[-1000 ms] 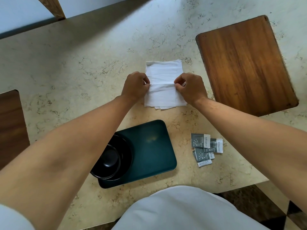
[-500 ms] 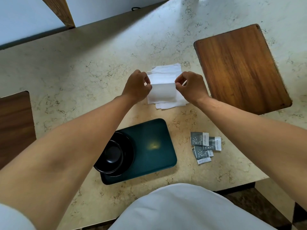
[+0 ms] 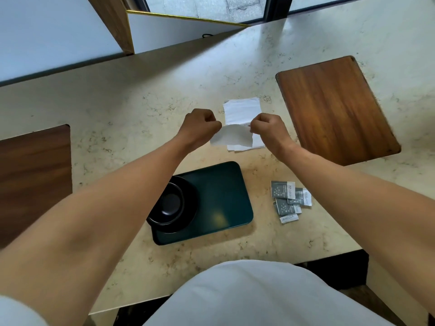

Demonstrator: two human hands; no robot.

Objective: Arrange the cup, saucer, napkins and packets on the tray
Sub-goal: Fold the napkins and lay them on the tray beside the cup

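Observation:
A white napkin (image 3: 231, 137) hangs between my left hand (image 3: 200, 128) and my right hand (image 3: 268, 131), each pinching one of its upper corners just above the table. Under it lies a stack of white napkins (image 3: 242, 110). Nearer to me sits a dark green tray (image 3: 221, 201). On the tray's left end a black cup (image 3: 168, 205) stands on a black saucer (image 3: 188, 208). Several grey and white packets (image 3: 288, 200) lie in a loose pile on the table right of the tray.
The table is pale marbled stone (image 3: 117, 118) with a wooden board (image 3: 334, 109) inset at the right and another (image 3: 33, 180) at the left. A wall panel and wooden post (image 3: 113, 22) stand beyond the far edge. The near edge runs below the tray.
Both hands have lifted the top napkin off the stack and drawn it toward me. The camera has tilted up, showing more of the far side.

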